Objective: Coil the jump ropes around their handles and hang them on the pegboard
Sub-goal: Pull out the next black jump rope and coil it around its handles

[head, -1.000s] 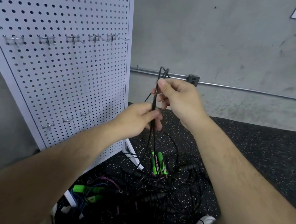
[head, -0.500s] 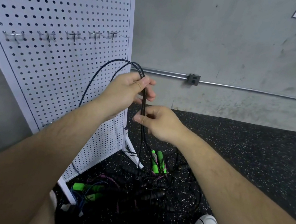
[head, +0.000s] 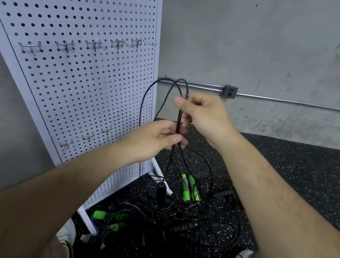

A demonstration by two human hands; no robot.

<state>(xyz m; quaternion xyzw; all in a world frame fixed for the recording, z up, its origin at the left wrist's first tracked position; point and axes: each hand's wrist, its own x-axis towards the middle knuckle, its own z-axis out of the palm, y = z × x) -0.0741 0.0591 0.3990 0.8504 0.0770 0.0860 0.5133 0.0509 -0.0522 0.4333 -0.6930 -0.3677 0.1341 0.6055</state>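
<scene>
1. Jump rope hangs just right of the pegboard, right hand pinching the top, left hand gripping lower.
2. Hands just swapped places: another loop on, coiling continues.

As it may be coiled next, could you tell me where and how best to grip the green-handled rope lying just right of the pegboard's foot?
Probably wrap one hand round both green handles near their far ends, coming from above. They lie side by side, close together, with those ends clear, while the near ends sink into the tangled black ropes.
</scene>
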